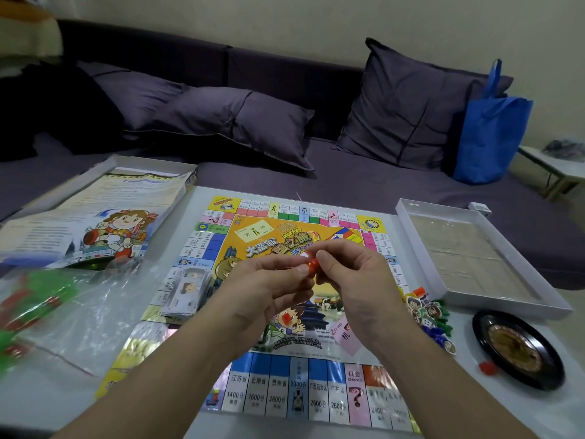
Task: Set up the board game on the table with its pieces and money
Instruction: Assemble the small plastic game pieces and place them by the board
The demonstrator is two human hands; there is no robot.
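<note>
Two bare hands meet above the middle of the game board (275, 388), which lies unfolded on a pale table (468, 403). The left hand (269, 283) and right hand (351, 280) together pinch a small red piece (312, 265) between thumbs and fingertips, just above the board's centre (whether it is a house or a pawn is too small to tell).

A stack of paper money (186, 289) rests on the board's left edge. A pink chance card (346, 335) lies on the board near the right wrist. Just right of the board sits a cluster of character tokens and small plastic pieces (427, 315), and nearer, a lone red bit (487, 368) beside a black roulette wheel (519, 348). At far right the box tray (408, 217) stands open. On the left lie a clear plastic bag (72, 312) with green and red pieces inside and the printed rule sheet (95, 217), resting on the box lid. A purple sofa (380, 185) with cushions fills the far side.

Setup looks roughly half done: board down and parts out, but money unsorted, pieces partly bagged, tokens not placed.
</note>
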